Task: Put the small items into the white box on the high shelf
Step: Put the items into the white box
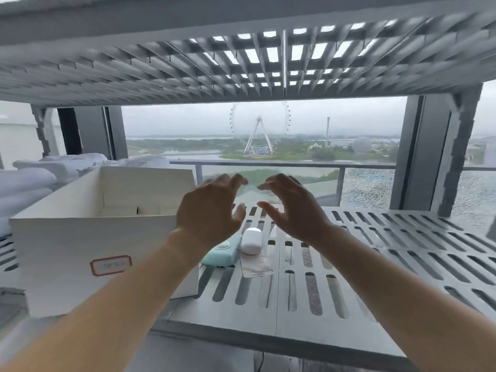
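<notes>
Here, small items beside white box.

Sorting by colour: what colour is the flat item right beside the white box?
The flat item is pale mint green; head view.

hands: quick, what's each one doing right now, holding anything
Left hand: open, fingers loosely curved, holding nothing.
Right hand: open, fingers loosely curved, holding nothing.
</notes>
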Motion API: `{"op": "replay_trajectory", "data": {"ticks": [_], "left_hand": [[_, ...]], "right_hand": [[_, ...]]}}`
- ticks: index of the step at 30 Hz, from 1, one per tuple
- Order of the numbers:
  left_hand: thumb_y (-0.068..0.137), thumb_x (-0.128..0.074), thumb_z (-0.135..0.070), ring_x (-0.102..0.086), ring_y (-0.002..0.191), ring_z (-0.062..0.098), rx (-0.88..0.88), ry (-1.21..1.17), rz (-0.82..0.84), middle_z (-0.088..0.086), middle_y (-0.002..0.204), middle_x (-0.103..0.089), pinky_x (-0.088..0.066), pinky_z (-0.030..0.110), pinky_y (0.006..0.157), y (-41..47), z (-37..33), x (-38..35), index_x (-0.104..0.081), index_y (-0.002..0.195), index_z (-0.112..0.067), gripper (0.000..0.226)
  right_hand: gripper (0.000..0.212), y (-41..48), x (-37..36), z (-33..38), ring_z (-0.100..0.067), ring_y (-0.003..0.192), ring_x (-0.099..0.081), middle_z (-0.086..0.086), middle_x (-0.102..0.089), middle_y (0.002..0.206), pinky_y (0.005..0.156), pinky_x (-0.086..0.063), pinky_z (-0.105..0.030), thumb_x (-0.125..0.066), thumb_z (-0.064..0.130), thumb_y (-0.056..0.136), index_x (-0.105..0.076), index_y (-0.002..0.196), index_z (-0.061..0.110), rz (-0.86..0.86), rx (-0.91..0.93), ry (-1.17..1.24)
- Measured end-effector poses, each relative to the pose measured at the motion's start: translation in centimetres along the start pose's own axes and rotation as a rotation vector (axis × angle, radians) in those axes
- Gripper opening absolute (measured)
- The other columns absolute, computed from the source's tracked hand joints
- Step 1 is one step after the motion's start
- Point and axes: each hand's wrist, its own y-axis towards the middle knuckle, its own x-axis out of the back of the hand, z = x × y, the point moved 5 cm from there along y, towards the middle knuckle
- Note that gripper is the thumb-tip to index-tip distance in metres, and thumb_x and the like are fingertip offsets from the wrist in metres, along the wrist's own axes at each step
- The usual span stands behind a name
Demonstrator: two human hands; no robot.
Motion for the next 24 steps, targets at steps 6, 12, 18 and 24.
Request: {"op": "replay_trajectory", "data": {"ticks": [6,12,18,24], "left_hand": [[0.082,-0.055,-0.031,-0.061,0.081,0.018,0.034,0.139,0.053,-0.005,0.095,-0.064,-0.044,0.026,0.059,1.1,-0.7,-2.0,-0.050,0.115,-0.028,0.033],[0.082,-0.056,-0.023,-0.060,0.081,0.020,0.136,0.199,0.135,-0.004,0.096,-0.062,-0.048,0.030,0.061,1.0,0.1,-2.1,-0.049,0.117,-0.029,0.037],[0.080,-0.058,-0.019,-0.059,0.076,0.017,0.056,0.247,0.105,-0.004,0.085,-0.062,-0.036,0.023,0.054,0.9,-2.8,-4.0,-0.054,0.110,-0.028,0.032],[0.081,-0.057,-0.024,-0.061,0.089,0.018,0.220,0.123,0.241,-0.005,0.098,-0.064,-0.043,0.026,0.066,-1.2,-2.4,-8.6,-0.055,0.112,-0.029,0.031]], "right_hand": [[0.028,-1.3,-1.6,-3.7,-0.026,0.091,-0.061,-0.013,-0.065,0.099,0.079,-0.044,-0.024,-0.071,0.018,0.079,-0.064,0.102,0.003,0.058,0.030,0.042],[0.030,-1.2,-3.8,-4.9,-0.026,0.099,-0.059,-0.013,-0.063,0.105,0.083,-0.052,-0.039,-0.067,0.020,0.083,-0.063,0.108,0.004,0.102,0.098,0.140],[0.027,-1.7,-6.2,-5.3,-0.026,0.095,-0.059,-0.012,-0.063,0.102,0.083,-0.051,-0.038,-0.066,0.020,0.083,-0.062,0.105,0.005,0.156,0.148,0.219],[0.027,-2.7,-8.0,-6.4,-0.022,0.099,-0.057,-0.008,-0.062,0.107,0.086,-0.049,-0.033,-0.061,0.026,0.087,-0.061,0.109,0.010,0.231,0.137,0.242]]}}
